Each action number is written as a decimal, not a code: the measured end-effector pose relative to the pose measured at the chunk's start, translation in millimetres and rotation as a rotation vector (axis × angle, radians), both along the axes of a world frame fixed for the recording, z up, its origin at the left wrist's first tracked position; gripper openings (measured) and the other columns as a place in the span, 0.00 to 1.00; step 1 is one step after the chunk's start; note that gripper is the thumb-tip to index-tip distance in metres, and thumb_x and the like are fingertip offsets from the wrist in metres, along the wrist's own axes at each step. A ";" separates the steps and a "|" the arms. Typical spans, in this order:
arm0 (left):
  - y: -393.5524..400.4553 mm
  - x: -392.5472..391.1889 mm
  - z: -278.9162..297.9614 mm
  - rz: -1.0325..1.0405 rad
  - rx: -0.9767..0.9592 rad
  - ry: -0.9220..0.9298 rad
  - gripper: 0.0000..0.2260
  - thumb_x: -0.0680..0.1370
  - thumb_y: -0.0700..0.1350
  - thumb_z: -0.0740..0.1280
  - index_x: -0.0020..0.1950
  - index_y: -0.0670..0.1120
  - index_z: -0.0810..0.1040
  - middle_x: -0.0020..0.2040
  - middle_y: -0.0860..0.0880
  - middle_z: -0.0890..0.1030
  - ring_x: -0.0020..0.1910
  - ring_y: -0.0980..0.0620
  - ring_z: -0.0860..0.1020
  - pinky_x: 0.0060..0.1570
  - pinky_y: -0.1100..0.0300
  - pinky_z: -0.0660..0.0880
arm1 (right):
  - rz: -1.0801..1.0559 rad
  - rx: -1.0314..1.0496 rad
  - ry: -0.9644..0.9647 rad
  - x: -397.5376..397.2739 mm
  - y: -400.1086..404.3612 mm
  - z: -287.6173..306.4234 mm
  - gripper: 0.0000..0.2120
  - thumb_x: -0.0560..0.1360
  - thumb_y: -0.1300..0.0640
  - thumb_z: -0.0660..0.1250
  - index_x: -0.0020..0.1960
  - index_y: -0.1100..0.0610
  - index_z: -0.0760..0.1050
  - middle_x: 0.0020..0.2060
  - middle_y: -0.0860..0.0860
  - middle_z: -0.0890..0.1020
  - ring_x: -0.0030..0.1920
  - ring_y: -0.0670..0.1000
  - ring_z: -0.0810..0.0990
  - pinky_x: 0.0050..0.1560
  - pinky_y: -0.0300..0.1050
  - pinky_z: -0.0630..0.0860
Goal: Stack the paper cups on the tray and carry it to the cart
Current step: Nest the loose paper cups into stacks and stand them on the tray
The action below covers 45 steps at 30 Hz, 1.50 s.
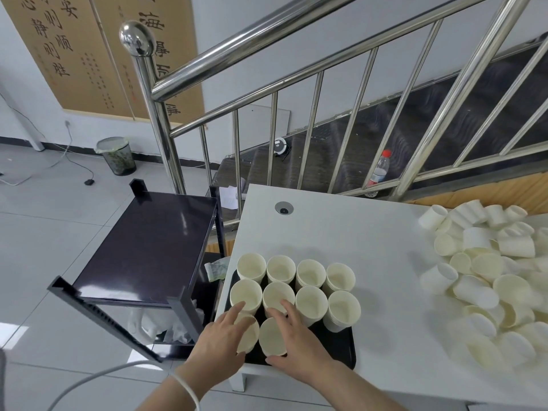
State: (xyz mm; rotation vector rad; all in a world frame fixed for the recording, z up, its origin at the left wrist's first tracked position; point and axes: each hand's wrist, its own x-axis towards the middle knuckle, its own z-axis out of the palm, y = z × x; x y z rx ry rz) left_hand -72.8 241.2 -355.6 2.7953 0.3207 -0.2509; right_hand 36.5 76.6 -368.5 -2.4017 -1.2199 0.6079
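My left hand (221,336) and right hand (292,341) lie with fingers spread over the nearest paper cup stacks (271,336) on the black tray (341,342), touching their rims. More stacks stand just beyond my fingertips. The dark cart (148,244) waits left of my left hand; loose cups (486,262) are heaped well right.

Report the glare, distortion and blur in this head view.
Head view: wide-angle lens bows the handrail and table edge; glare streaks the cart top and railing knob; soft shadows under the cup stacks on the tray; loose cups at right look washed-out and soft; both hands, left hand and right hand, reasonably sharp.
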 end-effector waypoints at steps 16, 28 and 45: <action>-5.0 -0.8 -1.3 0.010 0.026 -0.017 0.27 0.77 0.53 0.62 0.74 0.60 0.59 0.78 0.50 0.49 0.74 0.48 0.58 0.64 0.53 0.69 | -0.008 -0.010 0.026 -0.3 -0.7 0.9 0.39 0.73 0.49 0.69 0.77 0.47 0.51 0.76 0.46 0.44 0.73 0.50 0.60 0.62 0.42 0.71; -7.7 11.2 3.3 0.111 0.099 -0.184 0.24 0.60 0.54 0.79 0.54 0.54 0.79 0.57 0.48 0.79 0.51 0.45 0.81 0.31 0.57 0.79 | -0.017 -0.010 -0.027 5.6 -12.5 13.4 0.37 0.73 0.42 0.67 0.75 0.47 0.54 0.76 0.46 0.48 0.71 0.50 0.63 0.58 0.48 0.75; -147.8 93.7 23.8 -0.019 -0.060 -0.277 0.20 0.72 0.53 0.68 0.62 0.51 0.76 0.65 0.47 0.73 0.60 0.42 0.75 0.44 0.51 0.78 | -0.263 0.098 -0.114 63.3 -159.0 50.9 0.32 0.74 0.42 0.67 0.74 0.47 0.59 0.74 0.44 0.56 0.73 0.47 0.60 0.66 0.46 0.69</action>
